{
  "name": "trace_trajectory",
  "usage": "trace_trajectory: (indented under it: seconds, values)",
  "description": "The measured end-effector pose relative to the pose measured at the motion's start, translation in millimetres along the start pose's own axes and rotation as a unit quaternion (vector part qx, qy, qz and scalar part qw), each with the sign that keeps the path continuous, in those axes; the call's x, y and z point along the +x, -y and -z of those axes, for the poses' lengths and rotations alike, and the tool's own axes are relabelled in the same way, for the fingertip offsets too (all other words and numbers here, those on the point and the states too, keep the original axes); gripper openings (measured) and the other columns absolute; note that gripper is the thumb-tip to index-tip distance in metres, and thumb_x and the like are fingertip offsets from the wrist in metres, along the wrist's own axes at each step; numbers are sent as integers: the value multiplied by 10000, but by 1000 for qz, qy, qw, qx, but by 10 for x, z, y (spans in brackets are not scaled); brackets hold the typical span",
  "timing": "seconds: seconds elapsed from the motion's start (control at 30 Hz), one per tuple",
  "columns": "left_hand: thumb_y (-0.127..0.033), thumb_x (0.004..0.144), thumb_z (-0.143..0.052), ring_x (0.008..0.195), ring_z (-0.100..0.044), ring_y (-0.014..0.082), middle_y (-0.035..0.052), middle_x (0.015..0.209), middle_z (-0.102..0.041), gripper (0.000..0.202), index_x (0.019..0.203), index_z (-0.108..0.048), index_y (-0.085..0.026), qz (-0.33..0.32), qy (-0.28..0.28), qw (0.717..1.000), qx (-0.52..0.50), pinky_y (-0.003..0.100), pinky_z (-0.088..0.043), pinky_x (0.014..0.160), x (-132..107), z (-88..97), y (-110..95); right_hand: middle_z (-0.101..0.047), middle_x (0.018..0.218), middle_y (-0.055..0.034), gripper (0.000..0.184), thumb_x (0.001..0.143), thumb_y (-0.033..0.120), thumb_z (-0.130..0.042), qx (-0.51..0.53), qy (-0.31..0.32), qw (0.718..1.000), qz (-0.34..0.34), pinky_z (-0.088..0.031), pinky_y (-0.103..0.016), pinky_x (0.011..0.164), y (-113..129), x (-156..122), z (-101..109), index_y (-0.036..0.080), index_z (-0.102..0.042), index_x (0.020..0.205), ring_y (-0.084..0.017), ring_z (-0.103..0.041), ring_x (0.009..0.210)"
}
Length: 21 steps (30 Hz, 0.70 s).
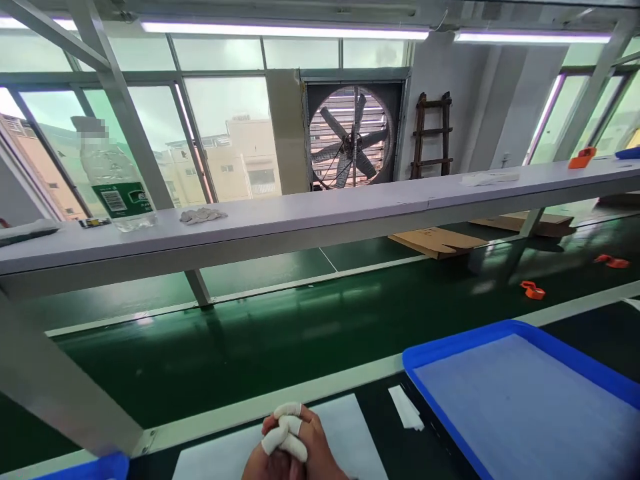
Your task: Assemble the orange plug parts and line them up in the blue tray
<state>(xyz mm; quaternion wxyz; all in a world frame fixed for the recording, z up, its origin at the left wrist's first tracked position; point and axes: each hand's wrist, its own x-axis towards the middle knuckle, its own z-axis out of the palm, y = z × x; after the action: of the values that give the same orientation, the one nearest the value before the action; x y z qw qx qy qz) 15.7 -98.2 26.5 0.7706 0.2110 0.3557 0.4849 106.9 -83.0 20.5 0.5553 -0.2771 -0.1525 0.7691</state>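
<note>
At the bottom centre my left hand and my right hand are clasped together, fingers folded over one another. White finger cots cover several fingertips. No object shows between the hands, though the inside of the clasp and the lower palms are out of sight. Beneath them lies a white sheet on the dark work surface. To the right of the sheet is a small white paper strip, and beyond that a large blue tray with a pale, flat bottom.
A green conveyor belt runs across, carrying orange parts at right. Above it a shelf holds a clear bottle, a crumpled white item and an orange piece. A slanted post stands left, near another blue tray.
</note>
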Motion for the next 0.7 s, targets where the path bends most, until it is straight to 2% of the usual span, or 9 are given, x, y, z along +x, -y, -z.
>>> trace_trajectory:
  seconds: [0.13,0.23,0.4,0.57,0.7]
  values:
    - [-473,787,-684,330,-382,80,52,426,-545,415,626,-693,-90,26,51,996,68,205,-275,369,62,138,111,-736,758,-78,283,682,319,-782,-36,47,998,2,-542,-312,724,37,-24,-23,123,-709,872,-225,-705,749]
    - [-411,821,-684,332,-353,60,41,405,-531,393,605,-701,-83,14,79,988,130,201,-248,390,36,176,101,-744,782,-93,326,704,351,-793,-70,63,995,-19,-544,-319,724,4,9,16,106,-723,907,-223,-705,749]
    - [-293,833,-695,319,-292,35,6,346,-440,422,460,-640,-102,-1,86,974,209,208,-157,403,-27,226,94,-760,884,-128,280,760,285,-757,-109,107,988,-22,-539,-347,798,-46,-13,67,97,-740,966,-250,-706,861]
    - [-363,729,-738,259,-284,65,21,307,-426,458,376,-578,-120,14,102,970,221,235,-112,346,44,314,148,-763,935,-142,246,791,279,-730,-139,122,982,-23,-538,-353,794,-55,-30,76,114,-760,971,-265,-701,889]
    - [-383,749,-698,271,-289,70,16,313,-439,448,397,-599,-126,15,114,962,250,242,-138,348,73,339,143,-764,932,-139,237,787,294,-735,-133,111,984,-35,-543,-367,778,-66,-19,83,131,-768,956,-273,-700,872]
